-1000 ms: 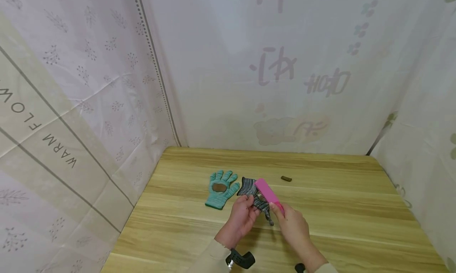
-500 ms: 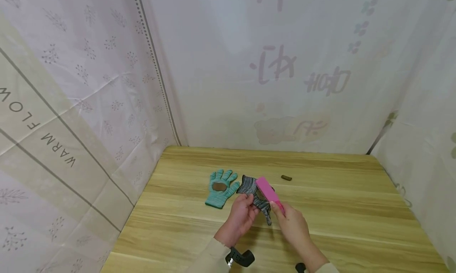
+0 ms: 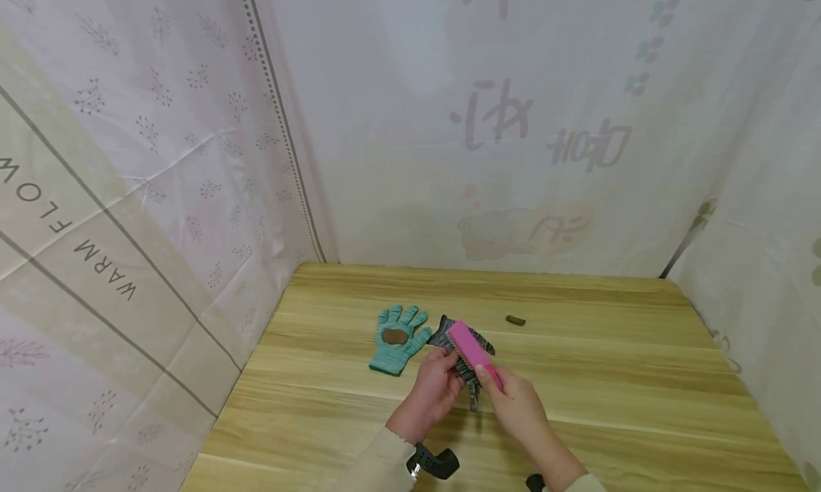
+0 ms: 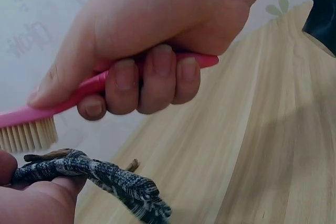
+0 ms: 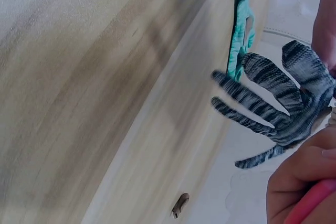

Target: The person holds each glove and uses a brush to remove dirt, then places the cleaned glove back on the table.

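Note:
My left hand [image 3: 436, 388] pinches a grey-and-black knitted glove [image 5: 270, 80] between thumb and fingers, holding it above the table with its fingers dangling. My right hand [image 3: 521, 408] grips the handle of a pink brush [image 3: 468, 342]. The brush head lies over the glove, bristles [image 4: 26, 136] facing down. In the left wrist view the bristles sit just above the fabric; contact is hard to tell. A brown patch [image 4: 50, 155] shows on the glove there. Left of the hands, a teal knitted glove [image 3: 387, 361] lies flat, with a brown oval on it.
A small dark brown piece [image 3: 515, 321] lies on the wood-grain table [image 3: 609, 378], right of and beyond the brush. Patterned cloth [image 3: 410, 157] hangs around the table's back and sides. Black straps [image 3: 435, 463] are on both wrists.
The brush has shifted slightly left and towards me over the grey glove. That glove has turned and tilted in my left hand, its dangling finger swinging left. The teal glove stays put.

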Demonstrator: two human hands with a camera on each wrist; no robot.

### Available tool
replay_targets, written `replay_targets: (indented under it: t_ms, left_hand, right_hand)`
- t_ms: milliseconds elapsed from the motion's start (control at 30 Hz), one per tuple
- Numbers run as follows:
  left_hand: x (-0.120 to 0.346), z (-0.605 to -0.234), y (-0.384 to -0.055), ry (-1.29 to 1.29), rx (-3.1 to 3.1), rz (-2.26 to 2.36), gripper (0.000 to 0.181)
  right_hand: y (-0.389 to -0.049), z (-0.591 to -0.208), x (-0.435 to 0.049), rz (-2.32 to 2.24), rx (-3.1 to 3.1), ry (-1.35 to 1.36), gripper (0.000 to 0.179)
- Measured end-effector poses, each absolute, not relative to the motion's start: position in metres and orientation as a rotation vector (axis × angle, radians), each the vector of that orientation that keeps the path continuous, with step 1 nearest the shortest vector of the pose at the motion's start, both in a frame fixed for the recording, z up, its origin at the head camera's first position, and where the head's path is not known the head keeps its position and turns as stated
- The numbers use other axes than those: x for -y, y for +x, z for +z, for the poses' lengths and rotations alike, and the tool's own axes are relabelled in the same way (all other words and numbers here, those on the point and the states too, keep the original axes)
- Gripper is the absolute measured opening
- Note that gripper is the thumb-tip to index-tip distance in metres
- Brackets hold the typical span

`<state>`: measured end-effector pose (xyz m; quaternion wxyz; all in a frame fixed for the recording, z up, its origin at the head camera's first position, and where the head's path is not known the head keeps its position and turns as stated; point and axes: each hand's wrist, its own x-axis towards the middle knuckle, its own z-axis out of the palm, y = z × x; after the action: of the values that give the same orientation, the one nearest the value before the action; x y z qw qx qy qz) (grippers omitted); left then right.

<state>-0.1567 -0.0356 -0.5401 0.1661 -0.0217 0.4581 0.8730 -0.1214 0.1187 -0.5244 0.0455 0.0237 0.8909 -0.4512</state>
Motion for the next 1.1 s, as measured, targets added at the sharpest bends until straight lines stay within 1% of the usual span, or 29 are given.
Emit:
replay_targets:
  t_ms: [167,267,433,633,1100]
  left_hand:
    - [0.035,-0.539,-0.154,-0.052,-1.308,2.486,0.042]
    - [0.035,-0.539,-0.154,-0.075,-1.293,2.490,0.042]
    - [0.034,-0.542,-0.155,-0.085,-1.290,2.480,0.043]
    - [0.033,-0.543,-0.156,-0.110,-1.297,2.490,0.039]
    - [0.035,-0.544,-0.156,-0.089,-1.270,2.497,0.038]
  right_hand:
    - [-0.123,-0.528,-0.119,-1.329,-2.733,0.063,0.057]
    - [-0.125,-0.529,-0.122,-1.239,-2.783,0.056,0.059]
    - [-0.126,-0.531,-0.128,-1.117,-2.841,0.056,0.056]
    - [-0.127,-0.532,-0.130,-1.066,-2.875,0.086,0.056]
    - [-0.127,-0.530,-0.136,-1.042,-2.919,0.095,0.051]
